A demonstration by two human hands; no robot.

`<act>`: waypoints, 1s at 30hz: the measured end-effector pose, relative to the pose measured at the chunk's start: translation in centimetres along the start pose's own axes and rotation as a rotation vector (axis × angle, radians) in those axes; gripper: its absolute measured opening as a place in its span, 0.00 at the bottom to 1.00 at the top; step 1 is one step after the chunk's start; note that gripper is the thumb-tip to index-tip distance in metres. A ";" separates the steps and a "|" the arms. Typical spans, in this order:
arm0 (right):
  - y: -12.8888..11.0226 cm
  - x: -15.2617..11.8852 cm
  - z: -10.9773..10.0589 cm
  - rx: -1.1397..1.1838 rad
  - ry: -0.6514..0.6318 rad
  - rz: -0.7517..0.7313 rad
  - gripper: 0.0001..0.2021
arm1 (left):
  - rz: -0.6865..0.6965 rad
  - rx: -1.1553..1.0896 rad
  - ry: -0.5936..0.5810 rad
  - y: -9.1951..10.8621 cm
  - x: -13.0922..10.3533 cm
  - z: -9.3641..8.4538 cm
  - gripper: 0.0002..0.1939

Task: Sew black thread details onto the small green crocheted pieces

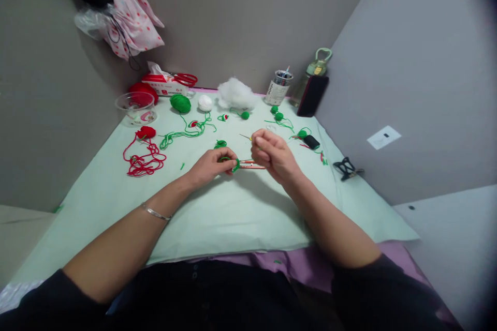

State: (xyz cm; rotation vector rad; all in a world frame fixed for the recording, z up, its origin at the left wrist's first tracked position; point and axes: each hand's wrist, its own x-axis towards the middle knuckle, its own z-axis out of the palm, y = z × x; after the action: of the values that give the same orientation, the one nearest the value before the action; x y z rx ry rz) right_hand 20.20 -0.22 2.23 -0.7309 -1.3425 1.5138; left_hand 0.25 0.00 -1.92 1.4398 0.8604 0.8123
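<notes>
At the middle of the pale green cloth, my left hand (218,164) pinches a small green crochet piece (236,165) between thumb and fingers. My right hand (272,151), a little higher and to the right, has its fingers curled round a thin hook with a yellow part (250,138), its metal tip pointing left. Orange-handled snips (250,164) lie on the cloth between the hands, partly behind my right hand. Just beyond my left hand rests a small green yarn bundle (220,143).
Red yarn (145,160) lies tangled at the left, near a clear plastic bowl (136,114). Behind are a green ball (180,104), a white ball (205,103) and white stuffing (235,94). A phone (312,95) leans against a bottle; a black clip (348,168) is at the right.
</notes>
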 end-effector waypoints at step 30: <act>1.4 -0.7 1.3 -0.572 -0.007 -0.011 0.09 | 0.146 0.017 0.026 1.6 -0.9 1.3 0.10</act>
State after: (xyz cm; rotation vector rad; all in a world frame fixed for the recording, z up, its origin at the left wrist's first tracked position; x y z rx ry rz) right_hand 18.95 -1.29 1.08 -1.0645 -1.8058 1.1212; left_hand 1.01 -1.45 -0.33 1.5225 0.7900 0.9366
